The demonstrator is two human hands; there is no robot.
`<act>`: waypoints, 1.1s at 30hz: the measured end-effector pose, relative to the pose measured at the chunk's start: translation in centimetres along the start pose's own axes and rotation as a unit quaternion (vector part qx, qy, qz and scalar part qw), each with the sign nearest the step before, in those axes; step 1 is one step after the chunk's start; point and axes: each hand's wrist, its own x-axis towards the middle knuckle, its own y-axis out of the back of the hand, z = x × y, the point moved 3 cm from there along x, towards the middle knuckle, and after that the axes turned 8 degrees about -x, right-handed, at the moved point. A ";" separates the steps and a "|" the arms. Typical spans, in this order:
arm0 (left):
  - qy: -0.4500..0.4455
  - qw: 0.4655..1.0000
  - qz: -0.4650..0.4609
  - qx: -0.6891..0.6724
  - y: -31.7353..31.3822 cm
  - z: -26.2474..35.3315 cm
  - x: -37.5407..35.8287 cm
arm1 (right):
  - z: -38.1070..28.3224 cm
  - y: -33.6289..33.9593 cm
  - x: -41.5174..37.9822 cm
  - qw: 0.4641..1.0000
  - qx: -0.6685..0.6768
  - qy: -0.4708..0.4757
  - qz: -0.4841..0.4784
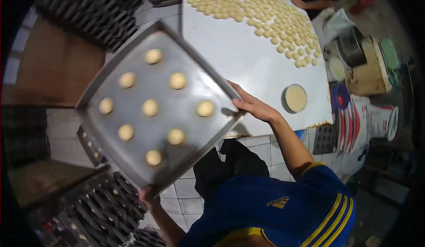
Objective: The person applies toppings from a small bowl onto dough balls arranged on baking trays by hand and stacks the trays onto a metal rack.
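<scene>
I hold a square metal tray (133, 127) tilted like a diamond over the tiled floor. Several pale round dough pieces (150, 108) sit on it in rows. My right hand (254, 107) grips the tray's right corner, thumb on the rim, next to the edge of the white table (239, 57). My left hand (148, 197) grips the tray's bottom corner from underneath, mostly hidden by the tray.
The white table carries several small dough balls (265, 17) and a round dish (295, 98). Another person's arm (310, 1) reaches in at the table's far end. Dark trays are stacked at top left (93, 8) and bottom left (106, 207). Buckets and containers (367, 65) stand on the right.
</scene>
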 end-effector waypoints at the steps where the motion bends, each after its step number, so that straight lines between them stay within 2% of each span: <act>1: 0.095 0.995 -0.031 -0.016 -3.7 -2.0 1.7 | 2.5 1.5 -2.2 0.996 0.010 -0.076 0.042; 2: 0.190 0.980 -0.060 -0.024 -7.2 -4.0 3.3 | 4.9 2.8 -4.6 0.988 0.037 -0.136 0.067; 3: 0.309 0.949 -0.052 -0.027 -11.0 -5.5 3.8 | 7.6 3.8 -6.9 0.981 0.051 -0.170 0.082; 4: 0.319 0.946 -0.059 -0.024 -11.9 -9.4 4.4 | 10.4 4.7 -9.3 0.972 0.067 -0.204 0.097; 5: 0.083 0.968 -0.213 0.106 -13.1 -13.1 5.7 | 13.6 5.1 -11.4 0.970 0.025 -0.192 0.148; 6: -0.031 0.939 -0.297 0.171 -13.7 -15.5 5.8 | 16.4 5.3 -13.2 0.964 -0.019 -0.179 0.197; 7: -0.155 0.895 -0.357 0.218 -14.3 -17.9 5.9 | 18.6 5.2 -14.5 0.961 -0.015 -0.189 0.201; 8: 0.116 0.932 -0.315 0.137 -14.8 -20.1 6.1 | 20.7 5.2 -16.1 0.952 -0.007 -0.209 0.225; 11: -0.159 0.853 -0.453 0.207 -19.5 -19.9 4.7 | 25.8 4.8 -19.7 0.927 -0.008 -0.252 0.276; 12: 0.116 0.906 -0.364 0.183 -19.2 -20.5 4.9 | 25.4 4.9 -20.1 0.931 -0.022 -0.254 0.262; 13: 0.279 0.893 -0.314 0.160 -18.2 -21.8 4.8 | 25.2 5.1 -20.3 0.934 -0.037 -0.254 0.248; 14: 0.427 0.863 -0.232 0.139 -17.5 -22.6 4.6 | 25.1 5.6 -20.6 0.924 -0.126 -0.238 0.273; 15: 0.452 0.851 -0.224 0.144 -17.6 -23.0 4.5 | 25.1 7.0 -21.3 0.921 -0.125 -0.247 0.273; 17: 0.483 0.835 -0.215 0.153 -19.9 -22.2 3.7 | 23.3 10.8 -21.4 0.872 -0.301 -0.259 0.285; 19: 0.440 0.848 -0.184 0.232 -22.2 -20.4 3.4 | 22.7 15.0 -20.0 0.798 -0.358 -0.201 0.442; 20: 0.422 0.829 -0.268 0.251 -22.5 -20.4 4.1 | 23.2 16.9 -19.5 0.766 -0.415 -0.240 0.428; 21: 0.430 0.824 -0.268 0.253 -22.6 -20.2 3.9 | 24.9 18.5 -19.2 0.721 -0.493 -0.234 0.427; 22: 0.396 0.812 -0.298 0.307 -23.0 -19.8 3.9 | 25.7 19.9 -18.5 0.697 -0.525 -0.243 0.423; 24: 0.296 0.778 -0.370 0.413 -25.5 -18.4 4.1 | 27.2 21.8 -17.6 0.680 -0.560 -0.265 0.393; 25: 0.302 0.776 -0.369 0.413 -26.8 -17.9 4.0 | 27.6 22.2 -17.4 0.660 -0.593 -0.280 0.367; 27: 0.247 0.727 -0.403 0.499 -27.9 -17.0 3.9 | 27.9 22.3 -17.2 0.661 -0.600 -0.283 0.351; 28: 0.268 0.720 -0.407 0.494 -27.8 -17.3 4.1 | 28.3 22.2 -16.8 0.660 -0.607 -0.281 0.343; 29: 0.259 0.740 -0.405 0.470 -27.9 -17.2 3.9 | 28.6 22.1 -16.7 0.658 -0.613 -0.274 0.342; 32: 0.233 0.729 -0.438 0.472 -28.1 -17.4 4.4 | 29.4 22.4 -16.7 0.669 -0.616 -0.257 0.326; 33: 0.191 0.723 -0.454 0.484 -27.9 -17.4 4.5 | 29.4 22.4 -16.7 0.673 -0.618 -0.252 0.321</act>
